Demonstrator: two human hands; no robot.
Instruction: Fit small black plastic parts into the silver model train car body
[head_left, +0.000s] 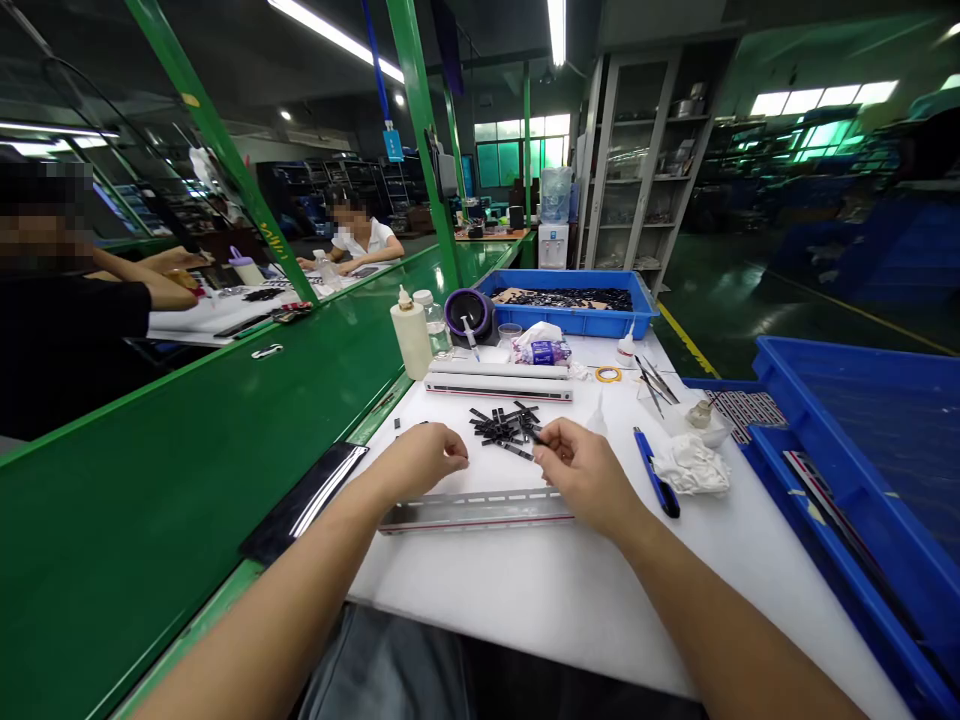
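Between thumb and fingers my right hand (583,468) pinches a small black strip (537,438), at the right side of a loose pile of black strips (501,424). My left hand (429,458) is curled over the left part of the work, its thumb and fingertips close together; whatever they may hold is hidden. Below both hands a long grey metal bar (480,512) with a slotted top edge and a thin red line lies across the white table. Farther back, white bars (499,388) with a red line lie side by side.
A blue cutter (655,472), a crumpled white cloth (691,464) and tweezers (657,380) lie right. Behind are a cream bottle (412,336), yellow tape (607,374) and a blue bin (570,318). Blue trays (862,420) flank the table. Two people sit across the green bench (225,440).
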